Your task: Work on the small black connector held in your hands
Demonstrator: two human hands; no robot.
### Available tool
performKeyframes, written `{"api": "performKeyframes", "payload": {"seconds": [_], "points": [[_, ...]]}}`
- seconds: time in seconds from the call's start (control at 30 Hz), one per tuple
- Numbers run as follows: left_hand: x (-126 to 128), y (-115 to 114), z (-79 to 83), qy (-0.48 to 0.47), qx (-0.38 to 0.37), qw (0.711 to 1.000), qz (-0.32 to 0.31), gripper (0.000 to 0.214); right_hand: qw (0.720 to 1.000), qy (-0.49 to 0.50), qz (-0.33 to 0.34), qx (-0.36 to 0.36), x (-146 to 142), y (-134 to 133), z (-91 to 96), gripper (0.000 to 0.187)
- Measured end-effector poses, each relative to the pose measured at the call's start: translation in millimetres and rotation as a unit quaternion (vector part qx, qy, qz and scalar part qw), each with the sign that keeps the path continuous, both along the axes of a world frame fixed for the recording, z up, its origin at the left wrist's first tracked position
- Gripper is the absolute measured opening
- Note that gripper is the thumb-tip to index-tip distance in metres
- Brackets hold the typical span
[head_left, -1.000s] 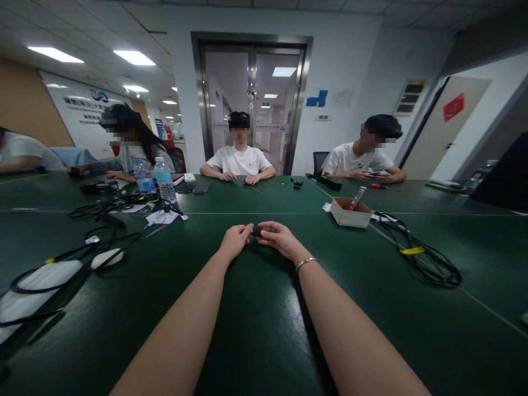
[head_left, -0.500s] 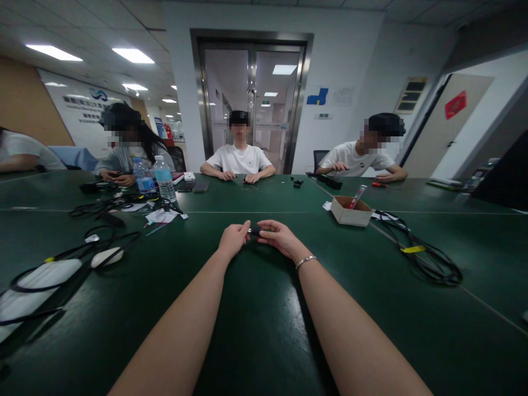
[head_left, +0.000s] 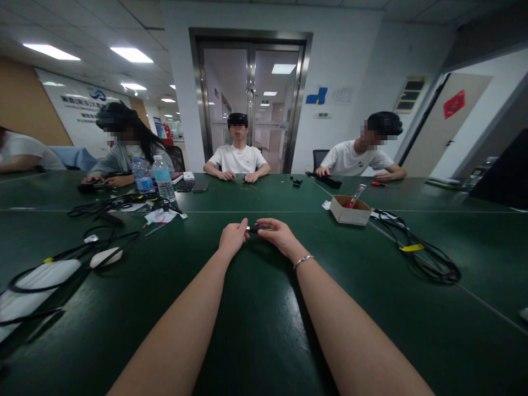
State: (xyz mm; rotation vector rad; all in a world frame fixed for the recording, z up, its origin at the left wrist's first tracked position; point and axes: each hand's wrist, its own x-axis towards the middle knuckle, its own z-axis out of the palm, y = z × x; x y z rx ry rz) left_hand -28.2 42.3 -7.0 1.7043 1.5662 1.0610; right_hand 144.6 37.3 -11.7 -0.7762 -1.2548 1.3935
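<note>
A small black piece with a silver metal end (head_left: 253, 228) is held between my two hands, above the middle of the green table (head_left: 256, 319). My left hand (head_left: 234, 237) pinches it at the silver end with thumb and fingers. From the other side, my right hand (head_left: 277, 235), with a silver bracelet at the wrist, grips the black end between thumb and fingertips. Fingers cover much of the piece, so its exact kind does not show.
To the right stand an open cardboard box (head_left: 350, 213) and a coiled black cable (head_left: 433, 261). Two water bottles (head_left: 164, 179), tangled cables (head_left: 103, 206), papers and a white computer mouse (head_left: 106, 257) lie left. Co-workers sit across the table.
My hands stay nearly in place around the small black piece, with only a slight shift in the view. Across the table, the right co-worker's hand has lowered onto a black object.
</note>
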Motion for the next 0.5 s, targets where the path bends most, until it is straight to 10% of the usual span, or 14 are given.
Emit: {"api": "performKeyframes", "payload": {"seconds": [0.5], "points": [[-3.9,-1.0,3.0,-0.016,0.006,1.000,0.026,0.059,0.997,-0.009,-0.032,0.071,-12.3,1.6,4.6,0.044]]}}
